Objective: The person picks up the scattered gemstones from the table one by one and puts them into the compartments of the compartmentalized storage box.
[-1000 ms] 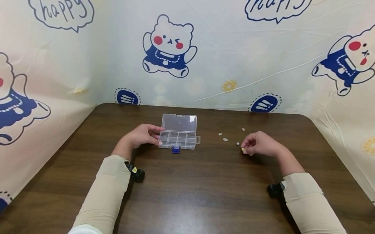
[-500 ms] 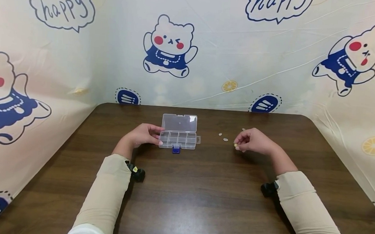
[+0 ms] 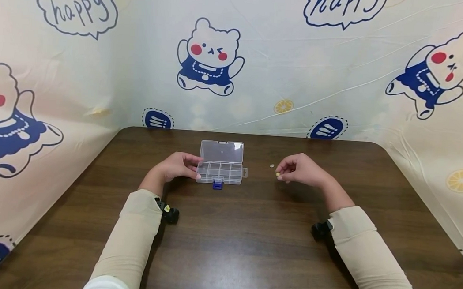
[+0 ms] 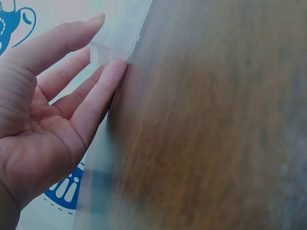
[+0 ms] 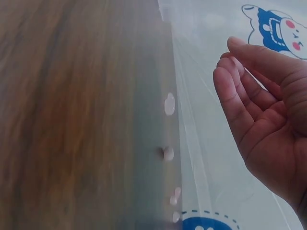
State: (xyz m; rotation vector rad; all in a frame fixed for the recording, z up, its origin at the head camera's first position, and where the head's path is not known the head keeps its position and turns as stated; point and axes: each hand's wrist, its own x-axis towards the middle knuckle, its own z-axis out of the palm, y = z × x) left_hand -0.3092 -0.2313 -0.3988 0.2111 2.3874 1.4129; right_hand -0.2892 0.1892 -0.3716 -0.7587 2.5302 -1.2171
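Observation:
A clear plastic compartment box (image 3: 229, 180) lies on the table with its lid (image 3: 221, 152) raised at the back. My left hand (image 3: 179, 165) holds its left end, thumb at the front corner and fingers further back. In the left wrist view, the left hand's fingertips meet the box end (image 4: 112, 52). To the right of the box, my right hand (image 3: 303, 169) pinches a small yellow piece (image 3: 277, 174) between thumb and fingers, above the table. From the right wrist, that piece is hidden behind the fingers of my right hand (image 5: 268, 105).
One small pale oval piece (image 3: 271, 166) lies between the box and my right hand. Several whitish pieces, such as this oval one (image 5: 170, 104), show in the right wrist view. A blue latch (image 3: 217, 184) juts from the box front. The brown table (image 3: 225, 241) meets a printed cloth backdrop (image 3: 259, 75).
My right hand has moved left toward the box with the yellow piece, rising slightly and now covering most of the pale pieces from the head view. My left hand and the box have stayed put.

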